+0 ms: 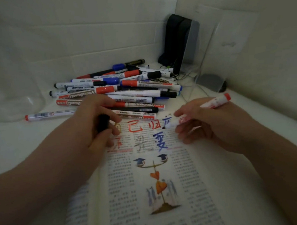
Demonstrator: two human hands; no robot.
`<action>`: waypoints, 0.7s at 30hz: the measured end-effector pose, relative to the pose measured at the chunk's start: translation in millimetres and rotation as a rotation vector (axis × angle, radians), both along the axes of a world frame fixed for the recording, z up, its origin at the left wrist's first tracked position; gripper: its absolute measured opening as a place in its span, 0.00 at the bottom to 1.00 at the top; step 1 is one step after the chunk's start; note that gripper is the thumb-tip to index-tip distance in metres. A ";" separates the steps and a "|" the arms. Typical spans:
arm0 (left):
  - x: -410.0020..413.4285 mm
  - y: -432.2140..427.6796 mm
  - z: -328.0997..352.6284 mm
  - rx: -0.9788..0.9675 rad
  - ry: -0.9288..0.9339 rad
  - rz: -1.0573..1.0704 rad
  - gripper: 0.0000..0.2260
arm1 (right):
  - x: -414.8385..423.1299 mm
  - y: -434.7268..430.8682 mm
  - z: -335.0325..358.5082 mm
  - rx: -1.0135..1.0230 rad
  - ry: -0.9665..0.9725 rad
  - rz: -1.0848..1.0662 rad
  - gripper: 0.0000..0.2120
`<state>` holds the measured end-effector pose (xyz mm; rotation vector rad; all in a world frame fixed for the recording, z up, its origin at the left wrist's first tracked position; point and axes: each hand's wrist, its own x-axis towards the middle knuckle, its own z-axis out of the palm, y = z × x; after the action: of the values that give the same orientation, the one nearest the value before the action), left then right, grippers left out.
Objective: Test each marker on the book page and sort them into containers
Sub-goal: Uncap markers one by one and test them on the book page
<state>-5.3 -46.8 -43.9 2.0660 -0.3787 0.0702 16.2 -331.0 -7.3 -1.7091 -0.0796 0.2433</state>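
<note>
Markers (pixel 135 88) in the heap: smooth glossy plastic barrels with printed labels. Black cap (pixel 103 123) looks like matt plastic. Book page (pixel 149 182) is thin matt printed paper. Left container (pixel 15 100) and right container (pixel 208 55) are clear glossy plastic. Tabletop (pixel 14 139) is white and smooth.

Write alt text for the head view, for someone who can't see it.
The right hand holds a white marker with its tip on an open book page; the left hand grips a black cap. Markers lie piled behind.

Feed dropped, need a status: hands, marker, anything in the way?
Right hand grips marker, tip on book page. Left hand holds dark cap. Marker pile beyond the book, nothing blocking the page.
</note>
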 end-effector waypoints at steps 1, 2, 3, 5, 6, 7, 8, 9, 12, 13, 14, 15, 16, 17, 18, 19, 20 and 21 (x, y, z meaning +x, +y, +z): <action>2.0 -5.6 8.5 -0.037 -0.012 0.081 0.32 | 0.5 -0.2 -0.9 -0.061 -0.013 0.009 0.05; -4.4 -8.9 12.6 -0.058 -0.031 0.104 0.33 | 0.7 0.3 -1.6 -0.128 -0.039 -0.001 0.01; -5.7 -11.3 13.7 -0.064 -0.036 0.118 0.32 | 1.2 0.1 -3.1 -0.198 -0.072 -0.017 0.05; 5.4 -9.3 11.0 -0.089 -0.004 0.105 0.32 | 1.7 2.1 -4.8 -0.275 -0.115 -0.042 0.08; 9.8 -7.9 8.8 -0.092 0.013 0.121 0.32 | 1.7 3.8 -5.2 -0.299 -0.128 -0.054 0.10; 10.1 -7.2 8.5 -0.080 0.015 0.122 0.31 | 1.6 4.6 -5.6 -0.313 -0.135 -0.053 0.11; 8.8 -7.3 6.7 -0.076 0.011 0.115 0.29 | 1.6 5.4 -6.1 -0.323 -0.134 -0.056 0.11; 5.9 -9.0 9.4 -0.081 0.018 0.109 0.27 | 1.5 5.6 -6.0 -0.332 -0.135 -0.054 0.10; 8.3 -9.3 9.0 -0.097 0.015 0.112 0.19 | 0.4 7.2 -4.3 -0.404 -0.142 -0.024 0.06; 7.5 -10.0 10.5 -0.083 0.017 0.116 0.17 | -0.2 8.2 -3.3 -0.429 -0.147 -0.016 0.05; 6.8 -9.9 10.1 -0.086 0.026 0.117 0.17 | -0.3 8.6 -2.9 -0.443 -0.151 -0.022 0.05; 6.7 -9.3 9.3 -0.073 0.012 0.119 0.17 | 0.4 8.5 -2.8 -0.447 -0.154 -0.042 0.04; 7.1 -8.5 8.1 -0.068 0.001 0.113 0.17 | 1.9 7.6 -3.5 -0.444 -0.156 -0.074 0.05; 7.1 -8.5 8.2 -0.064 -0.001 0.117 0.17 | 3.2 6.4 -3.9 -0.444 -0.153 -0.110 0.05; 7.3 -8.5 7.6 -0.060 -0.008 0.121 0.16 | 4.8 5.4 -4.2 -0.446 -0.147 -0.141 0.05; 7.3 -8.6 6.9 -0.053 -0.007 0.120 0.16 | 5.4 4.4 -4.0 -0.445 -0.138 -0.163 0.05; 7.8 -8.6 5.6 -0.048 -0.009 0.125 0.16 | 5.6 3.4 -4.1 -0.441 -0.129 -0.167 0.05; 8.3 -8.6 4.8 -0.046 -0.014 0.128 0.16 | 5.1 2.9 -3.7 -0.439 -0.118 -0.150 0.06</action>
<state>3.0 -55.4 -39.1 2.0435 -0.2509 0.1684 21.3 -328.1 -11.0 -2.1546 0.0175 0.0470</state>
